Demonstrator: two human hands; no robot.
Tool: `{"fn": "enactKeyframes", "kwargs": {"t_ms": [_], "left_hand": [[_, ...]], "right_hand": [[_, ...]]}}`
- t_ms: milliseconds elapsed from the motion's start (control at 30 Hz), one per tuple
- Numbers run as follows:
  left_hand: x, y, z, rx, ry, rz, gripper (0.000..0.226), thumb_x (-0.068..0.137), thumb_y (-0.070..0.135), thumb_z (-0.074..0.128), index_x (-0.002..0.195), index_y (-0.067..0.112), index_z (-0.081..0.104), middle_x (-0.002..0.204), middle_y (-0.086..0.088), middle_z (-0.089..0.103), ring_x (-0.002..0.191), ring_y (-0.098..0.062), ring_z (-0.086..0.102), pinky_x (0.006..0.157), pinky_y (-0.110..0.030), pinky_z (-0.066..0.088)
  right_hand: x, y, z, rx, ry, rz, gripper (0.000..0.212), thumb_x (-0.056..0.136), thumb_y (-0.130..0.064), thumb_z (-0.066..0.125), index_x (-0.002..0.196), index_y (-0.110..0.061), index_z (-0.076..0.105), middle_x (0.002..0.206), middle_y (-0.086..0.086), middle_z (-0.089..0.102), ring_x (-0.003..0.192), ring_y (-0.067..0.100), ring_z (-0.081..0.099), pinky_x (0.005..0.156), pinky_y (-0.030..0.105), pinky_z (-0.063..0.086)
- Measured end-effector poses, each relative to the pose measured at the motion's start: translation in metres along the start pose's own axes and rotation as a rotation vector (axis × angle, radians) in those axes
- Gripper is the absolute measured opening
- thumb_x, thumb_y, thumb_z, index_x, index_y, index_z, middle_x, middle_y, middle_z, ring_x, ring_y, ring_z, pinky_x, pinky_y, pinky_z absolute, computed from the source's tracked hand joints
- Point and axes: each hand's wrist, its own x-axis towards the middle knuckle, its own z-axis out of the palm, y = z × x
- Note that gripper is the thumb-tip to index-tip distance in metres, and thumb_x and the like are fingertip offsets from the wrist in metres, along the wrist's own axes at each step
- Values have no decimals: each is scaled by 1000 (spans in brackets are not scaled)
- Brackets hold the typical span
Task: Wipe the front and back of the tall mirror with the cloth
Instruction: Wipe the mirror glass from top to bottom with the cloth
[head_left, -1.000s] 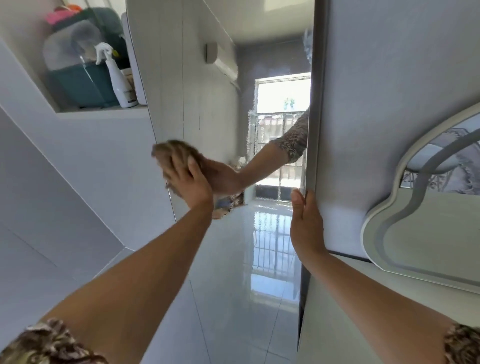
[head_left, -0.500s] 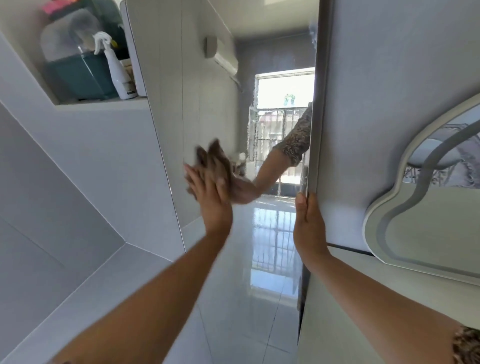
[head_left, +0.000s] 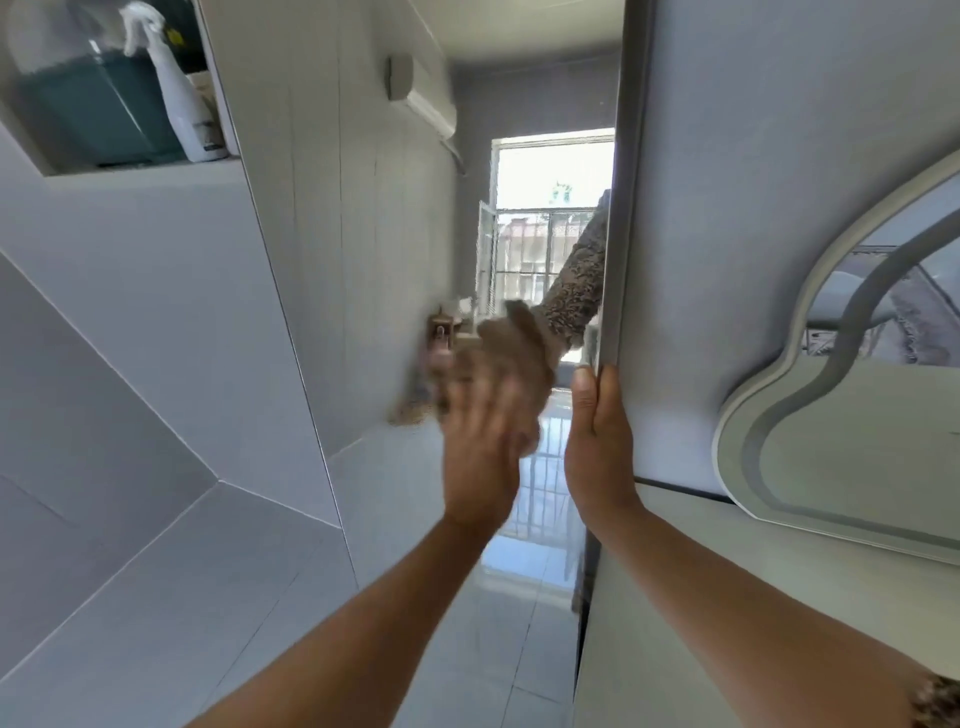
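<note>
Tall mirror (head_left: 415, 218): stood upright before us, its right edge in our grip.
Right hand (head_left: 597, 441): we clasped that edge, fingers wrapped behind.
Left hand (head_left: 480, 447): flat, blurred, pressing the cloth.
Cloth (head_left: 506, 358): brown, against the glass.

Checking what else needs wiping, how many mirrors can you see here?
2: the tall mirror under the left hand, its edge held by the right hand; a curvy mirror at right.
</note>
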Motion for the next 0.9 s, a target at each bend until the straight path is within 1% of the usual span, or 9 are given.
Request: {"fn": "enactKeyframes", "kwargs": {"t_ms": [67, 167, 300, 367, 500, 633, 700, 800, 900], "left_hand": [[-6, 6, 0, 43, -152, 176, 67, 87, 3, 53, 146, 25, 28, 163, 5, -3, 150, -33, -1, 115, -62, 21], [3, -5, -13, 57, -114, 116, 52, 93, 12, 41, 143, 23, 31, 164, 0, -3, 148, -37, 11, 121, -49, 13], [51, -52, -31, -257, 400, -803, 54, 101, 22, 31, 153, 10, 21, 161, -18, 15, 148, -34, 18, 118, -50, 18], [64, -60, -29, -327, 525, -1053, 51, 103, 21, 32, 153, 14, 22, 161, -15, 16, 148, -30, 17, 119, -46, 15], [1, -8, 4, -168, 256, -515, 50, 104, 31, 26, 151, 12, 25, 159, -18, 18, 149, -30, 9, 123, -30, 1], [-103, 4, 28, 25, -219, -30, 57, 96, 10, 44, 149, 25, 26, 163, -4, 6, 149, -38, 6, 115, -62, 22], [-124, -3, 19, 0, -237, -41, 67, 96, 10, 46, 151, 34, 15, 163, 7, -9, 151, -32, 0, 115, -59, 25], [-121, -38, 12, -178, -24, -528, 69, 103, 18, 37, 151, 41, -7, 163, 6, -9, 151, -24, 1, 120, -48, 19], [-99, -103, 10, -335, 348, -1254, 64, 99, 40, 31, 155, 29, 2, 162, -12, 13, 144, -34, 27, 115, -46, 28]], "right_hand": [[-2, 1, -1, 171, -45, 12, 15, 98, -24, 39, 101, -14, 49, 84, -4, 59, 74, 0, 56, 72, 19, 47], [-13, 11, -3, 41, -38, 4, 22, 101, -30, 34, 97, -14, 49, 80, 2, 56, 73, 7, 51, 76, 35, 45], [-28, 25, -3, -24, -1, 55, 24, 102, -35, 30, 93, -18, 45, 74, -2, 51, 69, 7, 47, 75, 28, 38], [-32, 33, -2, -48, 15, 57, 24, 102, -36, 30, 90, -20, 43, 70, -9, 45, 65, 3, 44, 73, 32, 40], [-47, 55, -1, -107, 15, 71, 26, 99, -44, 29, 84, -26, 41, 72, -6, 46, 67, 13, 46, 70, 36, 42], [-63, 83, -6, -95, -43, 166, 17, 101, -37, 33, 92, -28, 45, 94, 1, 61, 89, 16, 59, 76, 24, 43], [-69, 87, -7, -116, -51, 176, 16, 100, -38, 33, 93, -30, 45, 97, 1, 62, 92, 13, 60, 76, 16, 42], [-77, 92, -7, -143, -64, 195, 18, 100, -40, 32, 92, -27, 42, 94, 0, 58, 84, 1, 55, 71, 7, 40], [-78, 93, -8, -134, -64, 206, 16, 100, -39, 33, 88, -30, 39, 92, -2, 56, 82, 3, 53, 70, 12, 38]]}}
